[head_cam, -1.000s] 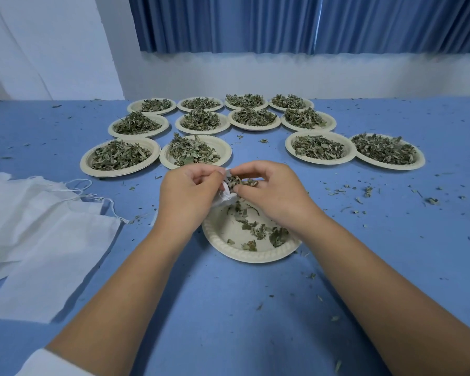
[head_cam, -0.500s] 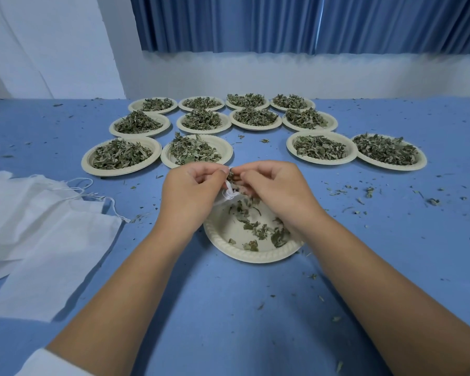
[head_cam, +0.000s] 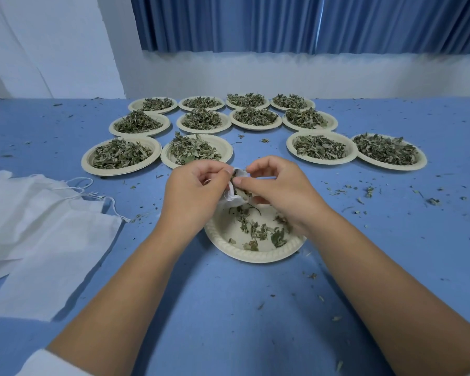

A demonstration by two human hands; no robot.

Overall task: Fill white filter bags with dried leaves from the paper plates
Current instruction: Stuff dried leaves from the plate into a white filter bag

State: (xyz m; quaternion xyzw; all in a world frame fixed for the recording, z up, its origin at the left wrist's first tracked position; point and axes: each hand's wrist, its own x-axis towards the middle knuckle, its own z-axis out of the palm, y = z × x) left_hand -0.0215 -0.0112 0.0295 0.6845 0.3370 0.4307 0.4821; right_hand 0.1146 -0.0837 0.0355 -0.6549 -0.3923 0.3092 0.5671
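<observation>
Now both hands [head_cam: 239, 185] pinch 1 filter bag [head_cam: 235, 198] over 1 near-empty plate [head_cam: 255, 253]; 10 full plates [head_cam: 120, 169].

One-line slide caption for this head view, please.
Both hands, left and right, stuff dried leaves into a white filter bag above a nearly empty paper plate.

Soft bluish light — edges warped.

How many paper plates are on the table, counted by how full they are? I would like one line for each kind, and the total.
Heaped plates of dried leaves: 12
Nearly empty plate under the hands: 1
Total plates: 13
</observation>
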